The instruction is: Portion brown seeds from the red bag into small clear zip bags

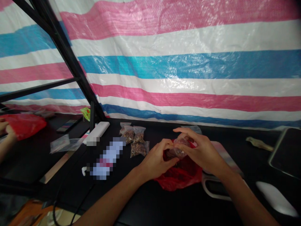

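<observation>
A small clear plastic bag (179, 148) is held between my two hands, above an open red plastic bag (180, 180) on the black table. My left hand (160, 158) grips its left side with fingers and thumb closed. On its right side my right hand (199, 149) pinches the plastic, one finger stretched out. What is inside the clear bag is hard to make out. Several small zip bags (139, 148) filled with brown dried bits lie left of my hands. Under my right forearm sits a pale kitchen scale (217, 191), partly hidden.
To the right are a white mouse (276, 198), a dark-screened device (288, 153) and a dried, twig-like piece (259, 143). A white power strip (100, 130) and flat clear bags (63, 143) lie left. Another person's hand (9, 133) touches a red bag (27, 125) at far left.
</observation>
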A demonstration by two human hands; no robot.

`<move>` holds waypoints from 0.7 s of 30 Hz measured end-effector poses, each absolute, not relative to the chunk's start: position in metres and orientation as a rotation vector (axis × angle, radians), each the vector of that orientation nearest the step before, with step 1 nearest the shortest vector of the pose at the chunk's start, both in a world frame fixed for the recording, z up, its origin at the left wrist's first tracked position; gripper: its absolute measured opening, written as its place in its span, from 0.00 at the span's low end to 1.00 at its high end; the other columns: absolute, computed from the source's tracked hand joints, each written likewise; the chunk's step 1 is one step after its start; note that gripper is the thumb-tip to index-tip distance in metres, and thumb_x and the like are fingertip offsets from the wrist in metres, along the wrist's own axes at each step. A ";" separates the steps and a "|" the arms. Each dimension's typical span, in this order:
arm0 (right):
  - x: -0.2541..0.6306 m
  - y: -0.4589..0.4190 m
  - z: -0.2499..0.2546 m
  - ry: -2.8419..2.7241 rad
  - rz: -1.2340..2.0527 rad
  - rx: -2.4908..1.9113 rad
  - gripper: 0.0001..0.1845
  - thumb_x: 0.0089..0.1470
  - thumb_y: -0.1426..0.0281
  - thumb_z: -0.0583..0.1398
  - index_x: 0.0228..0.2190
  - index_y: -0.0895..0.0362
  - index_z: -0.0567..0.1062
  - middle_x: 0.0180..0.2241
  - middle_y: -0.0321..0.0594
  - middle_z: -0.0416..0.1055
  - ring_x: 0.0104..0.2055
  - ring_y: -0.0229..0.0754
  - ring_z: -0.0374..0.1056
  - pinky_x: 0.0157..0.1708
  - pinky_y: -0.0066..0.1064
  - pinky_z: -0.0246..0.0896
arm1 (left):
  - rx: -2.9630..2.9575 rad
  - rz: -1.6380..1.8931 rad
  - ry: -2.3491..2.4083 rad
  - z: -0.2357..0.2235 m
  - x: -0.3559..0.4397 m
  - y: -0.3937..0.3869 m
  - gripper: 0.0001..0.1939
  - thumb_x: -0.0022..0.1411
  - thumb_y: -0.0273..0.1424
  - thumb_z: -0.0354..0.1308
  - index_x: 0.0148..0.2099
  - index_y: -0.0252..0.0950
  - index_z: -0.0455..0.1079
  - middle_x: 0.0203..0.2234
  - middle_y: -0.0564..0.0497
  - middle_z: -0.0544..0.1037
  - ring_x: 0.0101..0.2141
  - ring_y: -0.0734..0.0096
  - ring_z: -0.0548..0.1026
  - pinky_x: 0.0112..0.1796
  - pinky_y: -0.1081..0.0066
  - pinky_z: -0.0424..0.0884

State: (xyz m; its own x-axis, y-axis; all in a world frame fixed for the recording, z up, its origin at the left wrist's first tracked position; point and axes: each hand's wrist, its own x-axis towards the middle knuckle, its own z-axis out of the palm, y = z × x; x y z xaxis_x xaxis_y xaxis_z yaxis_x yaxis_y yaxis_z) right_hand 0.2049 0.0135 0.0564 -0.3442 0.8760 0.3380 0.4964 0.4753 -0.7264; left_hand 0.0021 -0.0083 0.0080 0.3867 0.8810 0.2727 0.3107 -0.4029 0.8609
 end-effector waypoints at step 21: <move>0.202 0.028 0.044 -1.681 0.328 -1.054 0.03 0.63 0.68 0.62 0.39 0.51 0.74 0.39 0.39 0.74 0.39 0.43 0.74 0.42 0.36 0.70 | 2.234 1.269 1.724 0.010 -0.008 0.001 0.12 0.72 0.32 0.52 0.55 0.38 0.68 0.47 0.43 0.76 0.50 0.55 0.74 0.52 0.54 0.70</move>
State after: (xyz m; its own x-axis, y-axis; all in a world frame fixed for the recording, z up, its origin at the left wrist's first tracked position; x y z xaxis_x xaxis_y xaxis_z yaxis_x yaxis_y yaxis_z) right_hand 0.2019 0.0285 0.0436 -0.0348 0.7726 0.6340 0.4774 0.5701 -0.6686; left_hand -0.0080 0.0010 0.0099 0.0432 0.8238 0.5652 0.7845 -0.3783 0.4914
